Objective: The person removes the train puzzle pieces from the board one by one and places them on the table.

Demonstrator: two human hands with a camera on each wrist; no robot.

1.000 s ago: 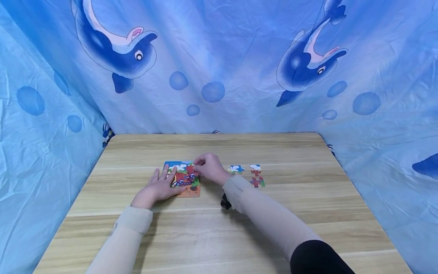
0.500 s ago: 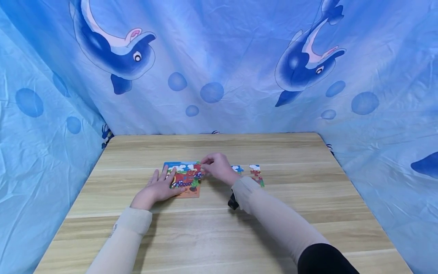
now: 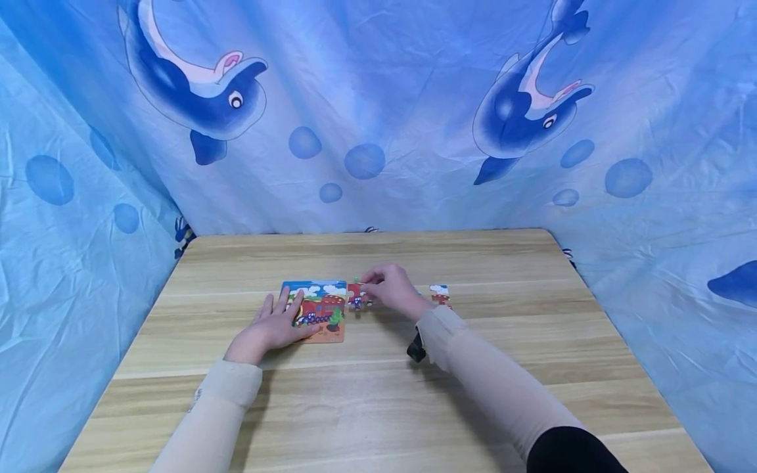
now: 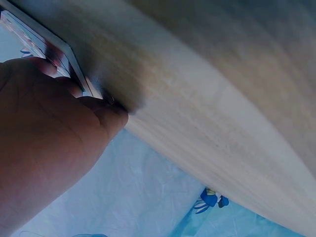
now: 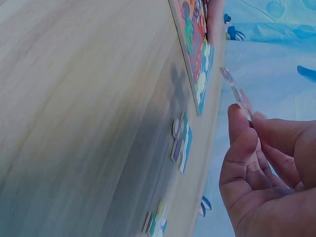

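Observation:
A square jigsaw puzzle [image 3: 327,309] in its tray, showing a red train, clouds and a green bush, lies on the table. My left hand [image 3: 269,330] rests on its left side with fingers spread. In the left wrist view, that hand [image 4: 49,131] lies along the edge of the tray [image 4: 74,64]. Just right of the tray, my right hand [image 3: 390,289] pinches a red and blue puzzle piece [image 3: 357,297] between thumb and fingertips. The right wrist view has this piece [image 5: 234,89] seen nearly edge-on, raised above the table.
Loose puzzle pieces [image 3: 439,293] lie on the wooden table [image 3: 367,407] to the right, some behind my right hand. Two show in the right wrist view, a nearer piece [image 5: 158,219] and a farther piece [image 5: 183,143]. A blue dolphin-print curtain [image 3: 367,98] surrounds the table.
My right hand has moved right, carrying the puzzle piece from over the tray's right side to just beyond its edge. The left hand has stayed in place.

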